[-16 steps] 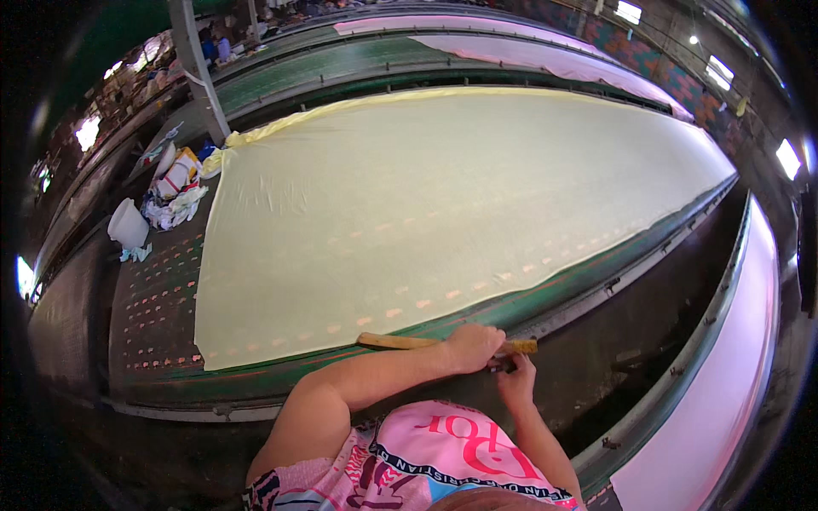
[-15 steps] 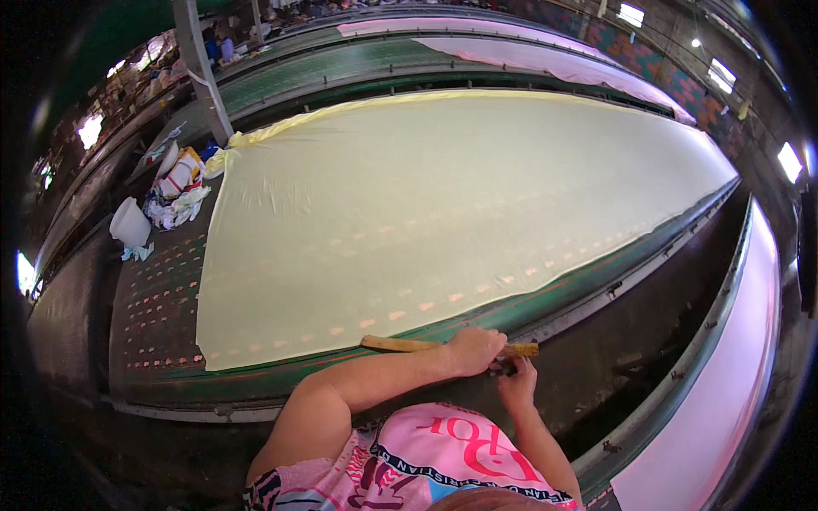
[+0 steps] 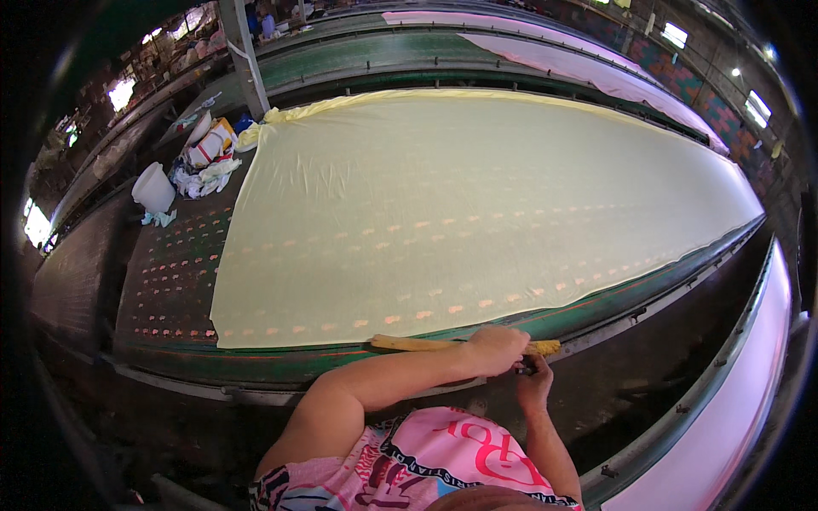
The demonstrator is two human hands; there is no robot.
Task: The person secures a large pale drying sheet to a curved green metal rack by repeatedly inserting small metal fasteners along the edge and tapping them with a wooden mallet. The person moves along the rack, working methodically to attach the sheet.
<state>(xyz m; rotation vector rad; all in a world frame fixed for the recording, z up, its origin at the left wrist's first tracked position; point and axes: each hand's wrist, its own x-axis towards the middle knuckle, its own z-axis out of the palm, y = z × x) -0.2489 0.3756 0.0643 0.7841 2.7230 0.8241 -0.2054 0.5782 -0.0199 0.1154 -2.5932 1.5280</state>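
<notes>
My left hand (image 3: 498, 350) is closed round a long, flat wooden stick (image 3: 412, 343) at the near edge of a long green table (image 3: 281, 364). The stick sticks out on both sides of my fist, and its right end is yellow and rough. Just below that end, my right hand (image 3: 534, 385) is closed, its fingers pinching a small dark thing (image 3: 527, 366) that I cannot make out. Beyond my hands, a pale yellow cloth (image 3: 477, 179) lies spread over the table. Rows of small orange marks show through it, and a few wrinkles run near its far left.
At the far left stand a white bucket (image 3: 154, 189) and a heap of rags (image 3: 207, 176) with a white-and-yellow container (image 3: 213, 145). A grey post (image 3: 244, 64) rises by the cloth's corner. Pink cloth (image 3: 724, 417) covers another table on the right, across a dark aisle (image 3: 635, 375).
The view has turned, so the table and bucket sit farther right in it. Both hands keep nearly the same hold and position against each other, with the stick still in my left hand.
</notes>
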